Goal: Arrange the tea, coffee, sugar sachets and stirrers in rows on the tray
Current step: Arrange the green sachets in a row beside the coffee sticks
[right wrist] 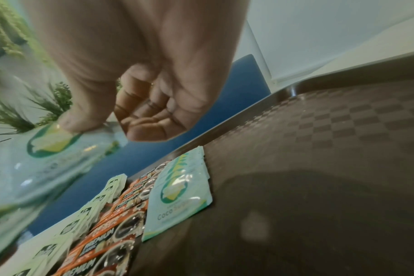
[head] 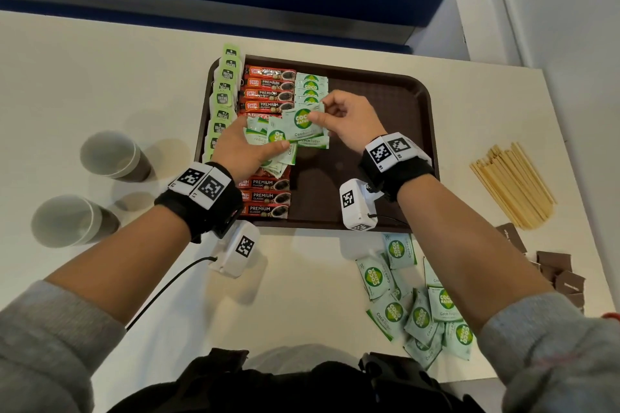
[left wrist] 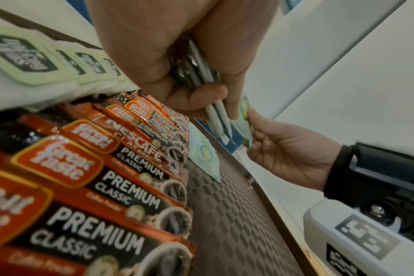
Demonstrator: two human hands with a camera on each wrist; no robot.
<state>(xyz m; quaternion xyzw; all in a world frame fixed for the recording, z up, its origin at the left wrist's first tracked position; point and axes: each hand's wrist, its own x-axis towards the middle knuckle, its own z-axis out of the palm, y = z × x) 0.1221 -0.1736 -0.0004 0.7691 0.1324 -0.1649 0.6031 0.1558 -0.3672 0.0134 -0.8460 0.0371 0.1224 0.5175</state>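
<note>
The brown tray (head: 385, 151) holds a column of green tea bags (head: 223, 100) at its left edge, a column of red coffee sachets (head: 268, 90) beside it, and a short row of green sugar sachets (head: 310, 85) starting at the far end. Above the tray my left hand (head: 265, 146) grips a fanned bunch of sugar sachets (head: 268, 137), seen edge-on in the left wrist view (left wrist: 215, 115). My right hand (head: 318, 112) pinches one sugar sachet (head: 300, 122) at the top of that bunch (right wrist: 47, 158). Wooden stirrers (head: 513, 181) lie on the table to the right.
Loose sugar sachets (head: 416, 308) lie on the white table near its front edge. Brown sachets (head: 557, 273) sit at the far right. Two paper cups (head: 114, 156) (head: 72, 221) stand left of the tray. The tray's right half (right wrist: 319, 149) is bare.
</note>
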